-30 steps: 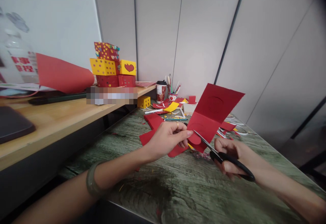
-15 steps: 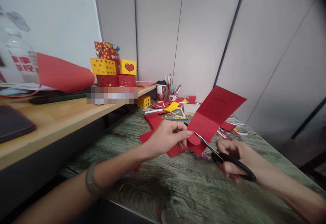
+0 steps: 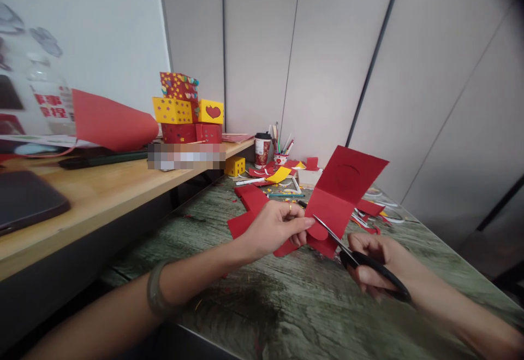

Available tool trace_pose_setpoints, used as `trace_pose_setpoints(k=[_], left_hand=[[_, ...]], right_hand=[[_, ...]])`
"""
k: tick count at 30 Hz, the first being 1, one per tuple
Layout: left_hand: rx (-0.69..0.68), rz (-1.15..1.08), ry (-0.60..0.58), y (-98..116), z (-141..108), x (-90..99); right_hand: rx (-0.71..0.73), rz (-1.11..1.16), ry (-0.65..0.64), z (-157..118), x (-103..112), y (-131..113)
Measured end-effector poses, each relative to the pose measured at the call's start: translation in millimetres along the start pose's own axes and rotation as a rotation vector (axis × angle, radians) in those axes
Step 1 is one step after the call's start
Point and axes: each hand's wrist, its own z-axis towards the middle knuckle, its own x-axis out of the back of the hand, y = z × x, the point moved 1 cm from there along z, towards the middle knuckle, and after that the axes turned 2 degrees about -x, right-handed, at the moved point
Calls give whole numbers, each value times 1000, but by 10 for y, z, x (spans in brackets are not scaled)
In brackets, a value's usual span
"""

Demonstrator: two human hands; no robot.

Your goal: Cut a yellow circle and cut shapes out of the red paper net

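My left hand [image 3: 282,228] pinches the left edge of a folded sheet of red paper [image 3: 333,201] between thumb and fingers. A curved outline is drawn on the sheet's upper half, and a rounded flap shows on the lower half. Closed around the black handles of a pair of scissors [image 3: 370,272], my right hand [image 3: 380,259] is to the right of the sheet. The metal blades lie across the lower part of the paper, their tip close to my left thumb. More red paper [image 3: 251,199] lies on the table behind my left hand.
Paper scraps in red, yellow and white litter the table [image 3: 229,305]. Beyond them stand a lidded paper cup [image 3: 262,149], a pen holder [image 3: 280,158] and a yellow box [image 3: 235,166]. A wooden shelf [image 3: 123,185] at left carries stacked decorated boxes [image 3: 174,110] and a bottle [image 3: 47,95].
The view has shifted slightly, so most things appear a little lower and further right. Both hands keep their holds on paper and scissors. The red sheet has tilted slightly.
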Motion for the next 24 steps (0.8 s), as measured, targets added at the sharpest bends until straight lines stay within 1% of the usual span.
trace_pose_setpoints(k=[6, 10, 15, 17, 20, 22, 24], left_hand=[[-4, -81, 16, -40, -2, -32], [-4, -134, -11, -65, -12, -43], [38, -248, -19, -78, -1, -52], [79, -352, -44, -86, 8, -48], [144, -508, -124, -106, 12, -30], [165, -558, -161, -120, 7, -14], [174, -564, -168, -130, 2, -3]], right_hand=[[13, -11, 7, 10, -9, -9], [-12, -15, 27, 7, -21, -17], [-31, 6, 21, -7, -42, -34], [-27, 28, 8, -18, -47, -60], [-29, 54, -12, -42, -46, -110], [-58, 58, -29, -59, -41, -130], [-71, 51, -34, -74, -37, -130]])
